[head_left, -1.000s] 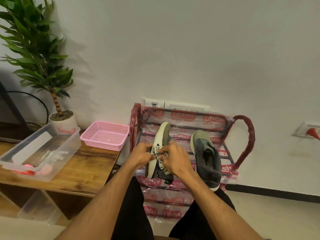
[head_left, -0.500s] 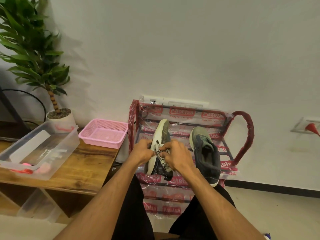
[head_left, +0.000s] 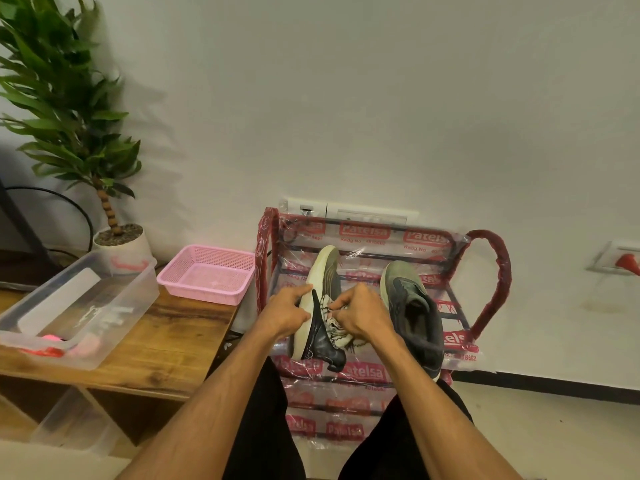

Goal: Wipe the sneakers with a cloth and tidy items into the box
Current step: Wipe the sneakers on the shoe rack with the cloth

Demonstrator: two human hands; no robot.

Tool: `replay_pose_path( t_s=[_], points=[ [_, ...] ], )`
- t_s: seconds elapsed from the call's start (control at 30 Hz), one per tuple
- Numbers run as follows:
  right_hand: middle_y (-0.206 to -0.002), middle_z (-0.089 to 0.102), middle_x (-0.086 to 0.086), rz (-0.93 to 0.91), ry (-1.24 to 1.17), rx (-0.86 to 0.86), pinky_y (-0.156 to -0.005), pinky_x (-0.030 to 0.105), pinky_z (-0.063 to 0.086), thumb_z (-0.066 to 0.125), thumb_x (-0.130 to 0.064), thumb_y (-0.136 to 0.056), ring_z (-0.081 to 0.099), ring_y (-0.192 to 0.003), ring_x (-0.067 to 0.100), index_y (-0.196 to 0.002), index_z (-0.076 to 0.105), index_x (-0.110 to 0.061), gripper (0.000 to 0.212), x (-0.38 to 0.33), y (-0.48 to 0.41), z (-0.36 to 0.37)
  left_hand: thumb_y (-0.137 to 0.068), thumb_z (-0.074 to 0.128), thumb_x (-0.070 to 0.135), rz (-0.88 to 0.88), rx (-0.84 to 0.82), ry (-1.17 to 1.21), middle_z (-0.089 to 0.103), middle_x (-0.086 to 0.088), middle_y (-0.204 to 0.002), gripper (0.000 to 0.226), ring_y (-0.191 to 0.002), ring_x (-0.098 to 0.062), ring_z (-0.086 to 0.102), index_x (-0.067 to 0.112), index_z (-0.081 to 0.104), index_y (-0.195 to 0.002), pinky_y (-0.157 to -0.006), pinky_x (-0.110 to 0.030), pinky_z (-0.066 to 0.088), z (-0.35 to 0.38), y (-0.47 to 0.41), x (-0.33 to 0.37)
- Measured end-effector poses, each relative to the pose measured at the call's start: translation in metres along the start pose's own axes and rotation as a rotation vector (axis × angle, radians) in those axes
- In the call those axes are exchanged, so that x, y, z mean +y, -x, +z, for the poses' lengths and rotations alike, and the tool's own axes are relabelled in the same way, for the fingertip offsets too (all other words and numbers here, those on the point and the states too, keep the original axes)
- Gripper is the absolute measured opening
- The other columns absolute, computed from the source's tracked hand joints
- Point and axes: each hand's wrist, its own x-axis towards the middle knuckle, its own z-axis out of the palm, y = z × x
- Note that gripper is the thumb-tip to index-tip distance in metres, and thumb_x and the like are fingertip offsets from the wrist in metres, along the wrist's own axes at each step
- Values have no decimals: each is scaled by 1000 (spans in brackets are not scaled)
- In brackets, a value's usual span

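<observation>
Two sneakers lie on the top shelf of a plastic-wrapped red rack. The left sneaker is black with a cream sole and is tipped onto its side. My left hand grips its sole edge. My right hand pinches its white laces. The grey-green right sneaker lies beside my right hand, untouched. A clear plastic box stands on the wooden table at the left, with a white item and pink and red items inside. No cloth can be seen.
A pink mesh basket sits on the wooden table next to the rack. A potted plant stands behind the box. Another clear container is under the table. Wall sockets are behind the rack.
The left sneaker has rolled further onto its side, showing its black upper. Both hands stay on it, the right hand still working the laces.
</observation>
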Motion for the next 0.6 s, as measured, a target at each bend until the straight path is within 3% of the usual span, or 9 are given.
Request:
replay_pose_path(
  t_s=[0.13,0.3,0.4,0.5,0.6],
  points=[
    [-92,74,-9,46,-1,61,-80,37,57,73,-18,-83,68,-81,14,-84,77,-26,9,-1,-1,4,-82,62,-7,-5,-28,-38,53,-7,-136,71,-110,-15,58,23,42,-144,-87,-27,53,0,-5,2],
    [-98,73,-6,78,-97,169,-70,26,47,68,-14,-88,60,-78,9,-96,76,-20,13,-6,-8,16,-83,64,-8,-30,-70,-31,58,-9,-132,69,-115,-20,57,15,41,-144,-101,-34,47,-6,-6,2],
    [-98,74,-5,91,-110,208,-75,30,55,68,-13,-88,65,-81,11,-97,76,-20,14,-13,-21,16,-83,65,-6,-17,-67,-54,56,-7,-134,68,-118,-19,55,16,41,-144,-103,-33,45,-4,-8,1],
    [-93,75,-1,117,-99,143,-75,33,57,68,-10,-86,68,-80,16,-93,77,-20,15,-16,-35,12,-86,63,-3,-13,-62,-38,56,-6,-135,69,-115,-18,57,21,39,-145,-103,-38,45,-4,-8,-4],
    [-84,75,8,109,-84,-11,-54,25,51,61,-5,-86,61,-60,13,-82,76,-4,15,-12,-40,0,-89,60,-1,-2,-71,-25,54,-6,-136,67,-114,-18,57,22,35,-147,-102,-37,46,-3,-5,-5]
  ],
)
